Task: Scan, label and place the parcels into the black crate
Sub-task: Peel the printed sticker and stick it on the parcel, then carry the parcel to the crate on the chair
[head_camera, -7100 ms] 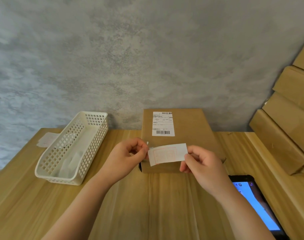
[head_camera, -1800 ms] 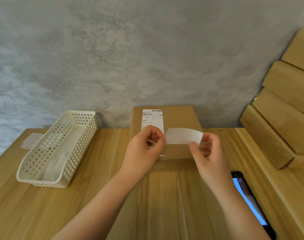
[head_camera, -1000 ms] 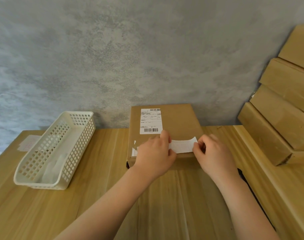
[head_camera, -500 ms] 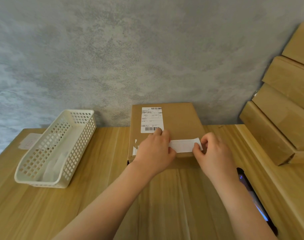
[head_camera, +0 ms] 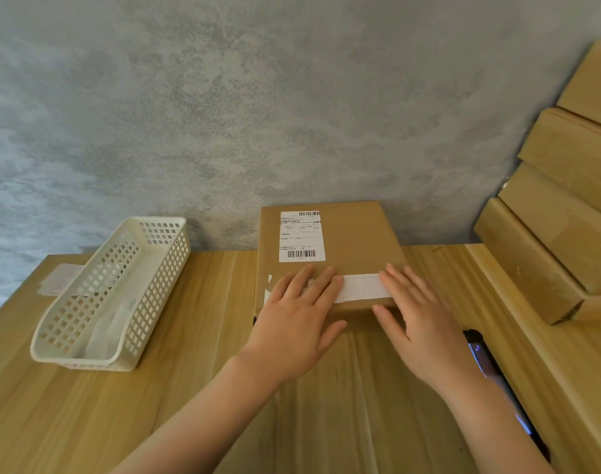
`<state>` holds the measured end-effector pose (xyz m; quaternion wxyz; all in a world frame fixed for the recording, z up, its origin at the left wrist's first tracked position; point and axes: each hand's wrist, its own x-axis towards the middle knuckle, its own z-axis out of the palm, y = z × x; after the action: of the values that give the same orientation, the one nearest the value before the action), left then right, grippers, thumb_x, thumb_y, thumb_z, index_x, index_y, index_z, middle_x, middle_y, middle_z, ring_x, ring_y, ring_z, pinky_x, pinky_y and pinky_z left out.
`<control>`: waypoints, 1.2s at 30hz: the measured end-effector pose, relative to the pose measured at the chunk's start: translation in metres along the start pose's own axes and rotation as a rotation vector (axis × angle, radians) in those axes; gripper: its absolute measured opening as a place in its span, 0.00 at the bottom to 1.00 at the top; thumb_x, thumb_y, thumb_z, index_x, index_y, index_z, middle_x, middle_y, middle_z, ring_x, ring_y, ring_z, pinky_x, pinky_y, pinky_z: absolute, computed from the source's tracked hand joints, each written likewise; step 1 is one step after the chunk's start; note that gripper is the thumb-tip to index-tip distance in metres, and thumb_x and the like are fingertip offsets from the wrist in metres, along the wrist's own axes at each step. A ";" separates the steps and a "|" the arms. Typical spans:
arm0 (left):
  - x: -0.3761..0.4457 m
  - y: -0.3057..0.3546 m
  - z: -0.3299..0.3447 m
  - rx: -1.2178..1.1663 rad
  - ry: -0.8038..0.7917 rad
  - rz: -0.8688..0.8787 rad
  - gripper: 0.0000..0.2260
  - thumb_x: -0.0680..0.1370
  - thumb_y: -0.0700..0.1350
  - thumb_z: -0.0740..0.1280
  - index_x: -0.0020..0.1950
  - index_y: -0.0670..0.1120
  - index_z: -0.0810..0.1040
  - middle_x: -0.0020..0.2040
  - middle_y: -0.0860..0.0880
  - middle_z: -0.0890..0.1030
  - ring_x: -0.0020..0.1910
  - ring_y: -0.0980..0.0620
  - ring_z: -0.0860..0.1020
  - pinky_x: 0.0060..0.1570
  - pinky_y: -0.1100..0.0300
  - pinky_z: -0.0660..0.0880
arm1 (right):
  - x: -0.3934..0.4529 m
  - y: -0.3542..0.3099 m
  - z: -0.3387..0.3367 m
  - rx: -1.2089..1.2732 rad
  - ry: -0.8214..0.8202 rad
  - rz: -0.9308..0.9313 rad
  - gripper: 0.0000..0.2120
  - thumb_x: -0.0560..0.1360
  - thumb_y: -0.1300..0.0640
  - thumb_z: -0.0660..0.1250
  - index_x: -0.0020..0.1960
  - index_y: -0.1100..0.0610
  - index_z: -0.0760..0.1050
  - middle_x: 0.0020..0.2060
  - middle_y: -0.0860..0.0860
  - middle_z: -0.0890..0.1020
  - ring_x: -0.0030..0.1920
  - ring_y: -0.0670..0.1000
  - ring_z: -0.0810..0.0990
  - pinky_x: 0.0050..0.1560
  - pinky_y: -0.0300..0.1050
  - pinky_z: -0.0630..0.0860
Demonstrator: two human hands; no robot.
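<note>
The white label (head_camera: 359, 291), previously pinched above the parcel (head_camera: 357, 244), now lies flat between both flat, open hands: left hand (head_camera: 300, 319), right hand (head_camera: 418, 319). Labelling appears nearly complete; crating remains.

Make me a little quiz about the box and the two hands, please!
1. True or false: both hands lie flat on the white strip label on top of the cardboard parcel.
2. Which stands to the left of the parcel? A) a white basket B) a red bucket C) a green bottle
3. Fill in: the printed shipping label sits on the parcel's ____ face.

Key:
1. True: the left hand and the right hand press down with straight fingers.
2. A: the white basket rests on the wooden table.
3. Top.
</note>
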<state>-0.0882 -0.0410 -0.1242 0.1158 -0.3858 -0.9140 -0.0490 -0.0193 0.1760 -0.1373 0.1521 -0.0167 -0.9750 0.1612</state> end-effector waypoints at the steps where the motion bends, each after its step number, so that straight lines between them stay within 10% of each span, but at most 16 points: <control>1: -0.003 -0.001 0.001 0.021 -0.027 -0.010 0.30 0.81 0.62 0.52 0.76 0.46 0.68 0.75 0.47 0.70 0.73 0.43 0.69 0.70 0.44 0.68 | -0.001 0.000 -0.001 -0.010 -0.013 0.035 0.32 0.79 0.35 0.46 0.78 0.50 0.60 0.77 0.43 0.60 0.78 0.48 0.55 0.76 0.52 0.56; 7: -0.008 -0.032 -0.015 -0.219 0.034 -0.277 0.32 0.79 0.66 0.48 0.76 0.49 0.67 0.77 0.50 0.66 0.76 0.48 0.63 0.76 0.49 0.57 | 0.003 -0.009 -0.021 0.452 -0.006 0.413 0.29 0.80 0.40 0.56 0.78 0.49 0.59 0.76 0.46 0.65 0.75 0.49 0.64 0.70 0.48 0.65; 15: -0.011 -0.062 -0.003 -1.146 0.016 -0.946 0.19 0.80 0.60 0.54 0.66 0.56 0.74 0.59 0.55 0.81 0.57 0.54 0.79 0.62 0.49 0.74 | 0.029 0.010 -0.016 0.830 -0.198 0.874 0.41 0.71 0.23 0.53 0.74 0.49 0.67 0.70 0.47 0.74 0.69 0.54 0.72 0.71 0.57 0.68; 26: -0.019 -0.050 -0.002 -1.624 0.152 -1.001 0.18 0.82 0.54 0.55 0.65 0.51 0.77 0.56 0.48 0.85 0.55 0.47 0.83 0.47 0.55 0.78 | 0.028 0.000 -0.019 1.432 0.015 0.928 0.20 0.83 0.44 0.55 0.67 0.52 0.74 0.55 0.51 0.85 0.58 0.51 0.82 0.59 0.51 0.77; 36: -0.055 -0.065 -0.040 -1.811 0.375 -0.854 0.16 0.85 0.52 0.56 0.66 0.50 0.78 0.59 0.47 0.84 0.59 0.47 0.82 0.60 0.49 0.75 | 0.024 -0.058 -0.021 1.514 0.097 0.751 0.15 0.84 0.56 0.54 0.51 0.51 0.80 0.39 0.46 0.87 0.47 0.48 0.81 0.49 0.43 0.75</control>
<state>-0.0907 -0.1317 -0.0993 -0.1055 0.0437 -0.5620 -0.8192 -0.0346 0.1291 -0.0932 0.1004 -0.2399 -0.5263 0.8096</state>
